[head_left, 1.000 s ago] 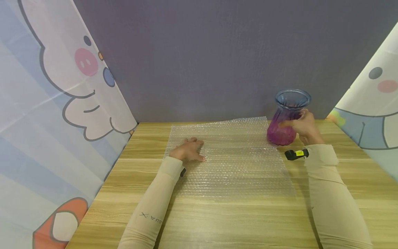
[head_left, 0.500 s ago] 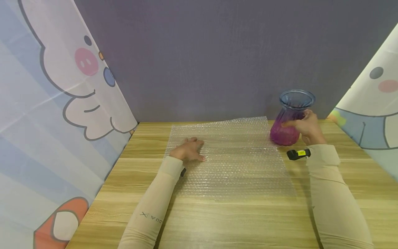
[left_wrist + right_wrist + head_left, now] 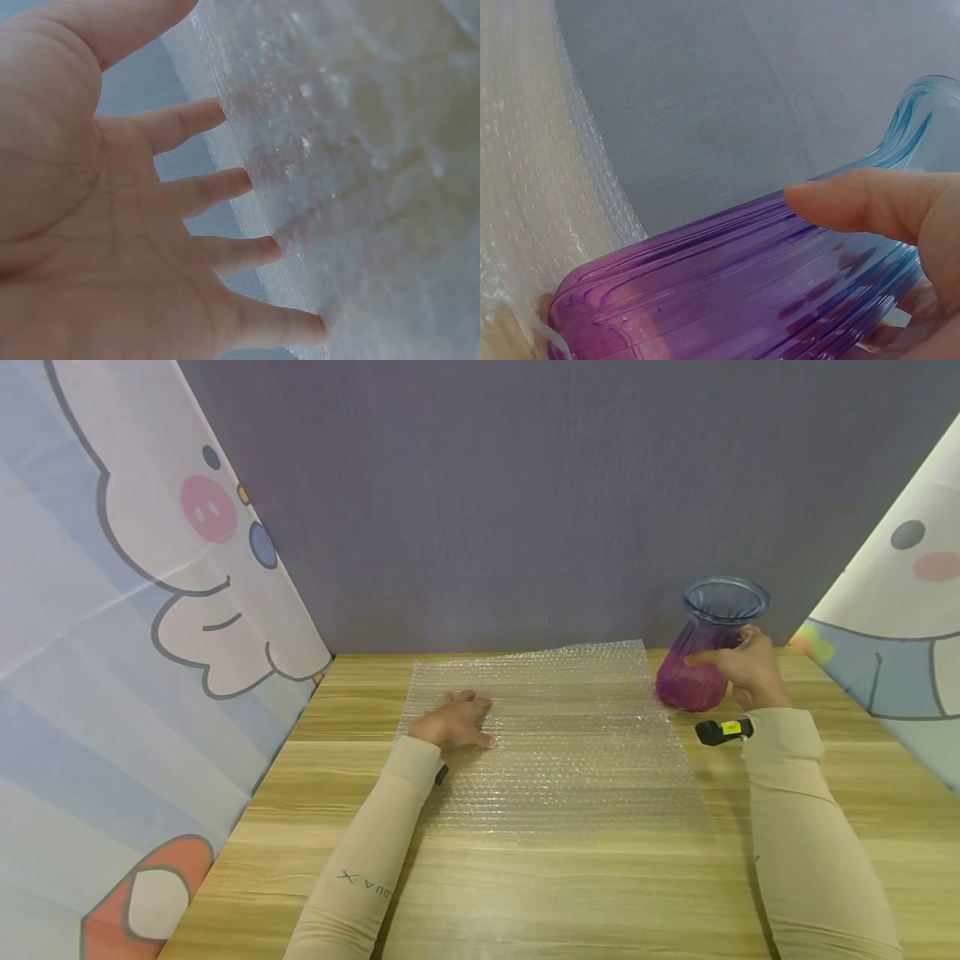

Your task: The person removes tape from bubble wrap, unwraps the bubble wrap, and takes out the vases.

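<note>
A sheet of clear bubble wrap lies spread over the wooden table. On its left part rests my left hand, fingers spread; in the left wrist view the fingertips touch the wrap's surface. At the sheet's far right corner is a ribbed glass vase, blue at the flared rim and purple-pink at the base, tilted a little to the right. My right hand grips it from the right, thumb across the front and the other fingers behind, partly seen through the glass in the right wrist view.
A grey panel stands along the table's back edge. Cartoon-printed curtains hang at the left and right. Bare wooden tabletop shows in front of the wrap.
The right hand has shifted the vase a little to the right, off toward the wrap's edge. My left hand and the bubble wrap have stayed in place.
</note>
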Available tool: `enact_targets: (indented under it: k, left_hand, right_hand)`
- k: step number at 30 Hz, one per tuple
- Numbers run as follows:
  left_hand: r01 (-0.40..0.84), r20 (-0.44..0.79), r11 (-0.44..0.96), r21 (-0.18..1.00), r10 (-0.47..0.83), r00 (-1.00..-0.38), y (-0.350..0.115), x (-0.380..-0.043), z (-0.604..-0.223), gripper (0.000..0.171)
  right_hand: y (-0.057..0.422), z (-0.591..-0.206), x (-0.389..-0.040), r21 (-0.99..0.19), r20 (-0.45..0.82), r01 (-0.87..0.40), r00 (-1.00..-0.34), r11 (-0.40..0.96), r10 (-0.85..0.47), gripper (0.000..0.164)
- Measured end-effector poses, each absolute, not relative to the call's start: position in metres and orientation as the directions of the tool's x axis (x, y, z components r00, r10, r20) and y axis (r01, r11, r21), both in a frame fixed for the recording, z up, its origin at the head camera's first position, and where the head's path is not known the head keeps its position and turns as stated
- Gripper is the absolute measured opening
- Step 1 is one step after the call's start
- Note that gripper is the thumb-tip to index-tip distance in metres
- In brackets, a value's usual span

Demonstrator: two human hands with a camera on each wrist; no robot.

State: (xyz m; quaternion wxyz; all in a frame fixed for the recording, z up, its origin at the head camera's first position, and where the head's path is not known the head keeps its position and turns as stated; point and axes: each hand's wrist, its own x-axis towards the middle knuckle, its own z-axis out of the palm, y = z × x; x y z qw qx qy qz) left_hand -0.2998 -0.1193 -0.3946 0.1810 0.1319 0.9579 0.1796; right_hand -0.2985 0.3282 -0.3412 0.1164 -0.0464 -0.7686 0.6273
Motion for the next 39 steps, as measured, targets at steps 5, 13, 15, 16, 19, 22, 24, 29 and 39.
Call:
enact_targets:
  k: [5, 13, 15, 16, 19, 22, 24, 29, 39]
  left_hand:
    - [0.19, -0.303, 0.902, 0.388, 0.319, -0.898, -0.119, -0.2996, -0.3939, 0.09]
    - [0.187, -0.303, 0.899, 0.397, 0.32, -0.898, -0.1199, -0.2985, -0.3935, 0.089]
    - [0.185, -0.301, 0.896, 0.403, 0.321, -0.898, -0.1201, -0.2983, -0.3934, 0.089]
    - [0.184, -0.301, 0.895, 0.406, 0.321, -0.898, -0.1203, -0.2979, -0.3934, 0.088]
    - [0.186, -0.298, 0.894, 0.408, 0.323, -0.898, -0.1207, -0.2975, -0.3933, 0.088]
    - [0.19, -0.297, 0.893, 0.409, 0.327, -0.897, -0.1206, -0.2971, -0.3934, 0.088]
    - [0.192, -0.297, 0.893, 0.408, 0.329, -0.896, -0.1204, -0.297, -0.3934, 0.088]
    - [0.189, -0.299, 0.892, 0.41, 0.327, -0.896, -0.1198, -0.2957, -0.3923, 0.088]
    - [0.179, -0.299, 0.892, 0.416, 0.32, -0.899, -0.1193, -0.2948, -0.392, 0.088]
  right_hand:
    - [0.3309, -0.3429, -0.2988, -0.988, 0.099, -0.07, -0.971, 0.14, 0.216, 0.055]
    - [0.3323, -0.3444, -0.299, -0.992, 0.077, -0.051, -0.969, 0.117, 0.235, 0.054]
    - [0.3319, -0.3444, -0.2991, -0.991, 0.074, -0.044, -0.967, 0.126, 0.245, 0.055]
    - [0.3316, -0.3444, -0.2992, -0.991, 0.074, -0.043, -0.966, 0.128, 0.247, 0.055]
    - [0.3316, -0.3449, -0.3, -0.993, 0.078, -0.052, -0.964, 0.105, 0.253, 0.057]
    - [0.3324, -0.346, -0.3006, -0.997, 0.082, -0.077, -0.964, 0.03, 0.253, 0.059]
    - [0.3333, -0.3469, -0.3011, -0.996, 0.084, -0.087, -0.962, 0.0, 0.26, 0.06]
    - [0.3349, -0.3488, -0.3015, -0.995, 0.09, -0.095, -0.955, -0.005, 0.282, 0.061]
    - [0.3373, -0.3507, -0.3029, -0.995, 0.095, -0.091, -0.955, 0.028, 0.28, 0.059]
